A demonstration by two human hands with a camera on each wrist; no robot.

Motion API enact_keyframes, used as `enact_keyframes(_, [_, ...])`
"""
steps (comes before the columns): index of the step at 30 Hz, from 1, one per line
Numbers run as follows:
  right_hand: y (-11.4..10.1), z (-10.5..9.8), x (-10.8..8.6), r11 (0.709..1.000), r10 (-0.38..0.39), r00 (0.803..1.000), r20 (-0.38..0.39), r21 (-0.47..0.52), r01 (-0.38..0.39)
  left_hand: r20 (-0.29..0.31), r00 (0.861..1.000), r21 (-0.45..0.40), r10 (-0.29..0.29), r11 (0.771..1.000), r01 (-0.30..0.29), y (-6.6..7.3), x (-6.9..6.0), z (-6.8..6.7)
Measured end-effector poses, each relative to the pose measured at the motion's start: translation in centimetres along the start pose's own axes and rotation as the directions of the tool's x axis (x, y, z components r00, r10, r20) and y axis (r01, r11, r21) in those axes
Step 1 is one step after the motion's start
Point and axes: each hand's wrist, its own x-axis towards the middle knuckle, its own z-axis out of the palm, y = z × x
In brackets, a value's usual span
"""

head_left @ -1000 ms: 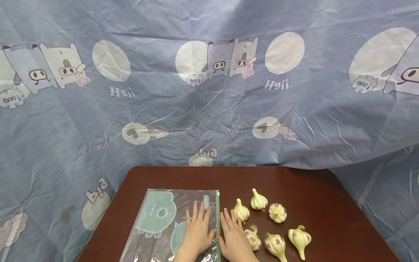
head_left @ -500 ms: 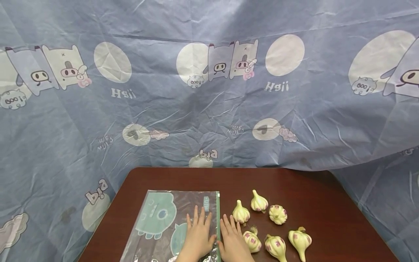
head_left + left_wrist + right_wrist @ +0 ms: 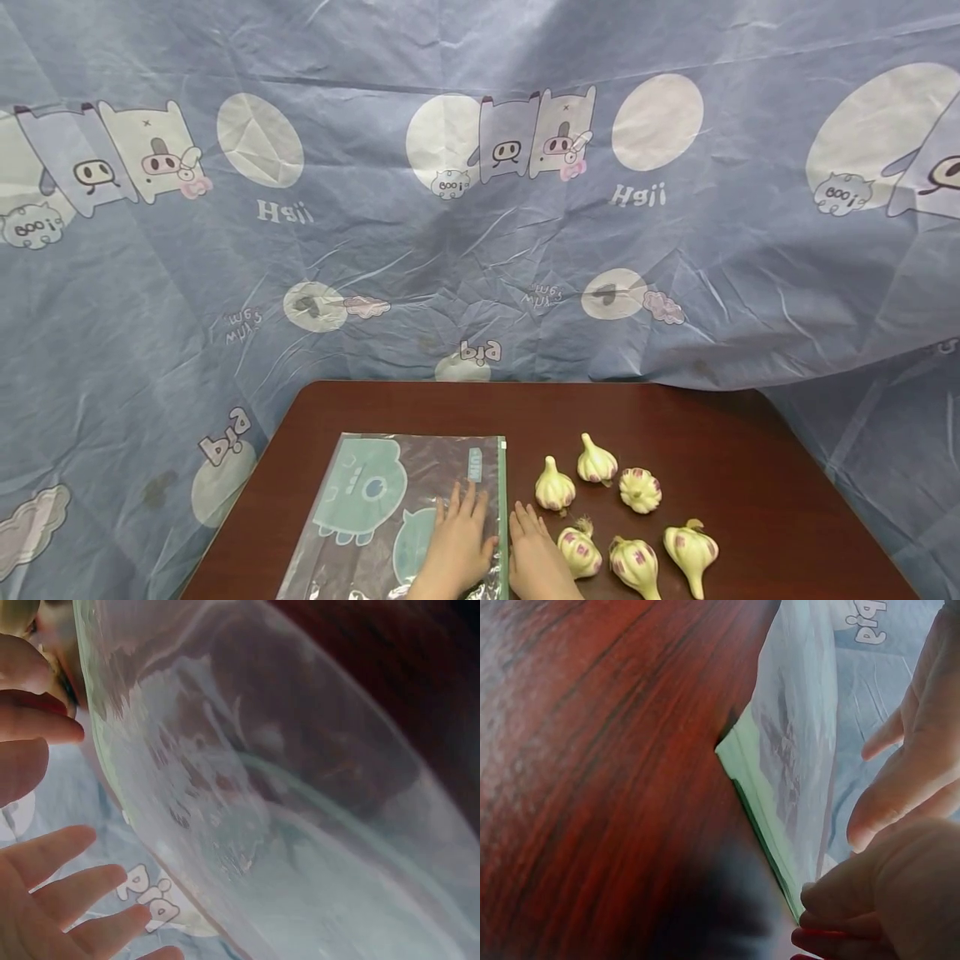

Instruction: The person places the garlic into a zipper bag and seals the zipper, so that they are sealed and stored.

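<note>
In the head view my left hand [image 3: 459, 546] is over a clear plastic zip bag [image 3: 442, 454] with teal cartoon prints, its fingers straight and pointing away from me. My right hand [image 3: 538, 554] lies just right of the bag's green zip edge [image 3: 502, 492], fingers extended. The right wrist view shows fingertips [image 3: 829, 900] close to the lower end of that green strip; whether they touch it cannot be told. Neither hand visibly grips anything. Close to the right hand's outer side sits a garlic bulb [image 3: 580, 552] with purple patches.
Several more garlic bulbs lie on the right part of the brown table [image 3: 757, 467], among them one upright bulb [image 3: 554, 490] and one with its stem toward me [image 3: 692, 552]. A blue patterned cloth [image 3: 480, 242] hangs behind the table.
Both hands have slid a little toward me, the right one now slightly lower beside the zip edge. The bag and garlic bulbs have stayed in place.
</note>
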Motion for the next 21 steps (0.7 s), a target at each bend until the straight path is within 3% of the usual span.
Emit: enact_keyframes(21, [0.52, 0.54, 0.29, 0.999, 0.021, 0.999, 0.039, 0.028, -0.022, 0.099, 0.995, -0.015, -0.011, 1.000, 0.013, 0.90, -0.18, 0.70])
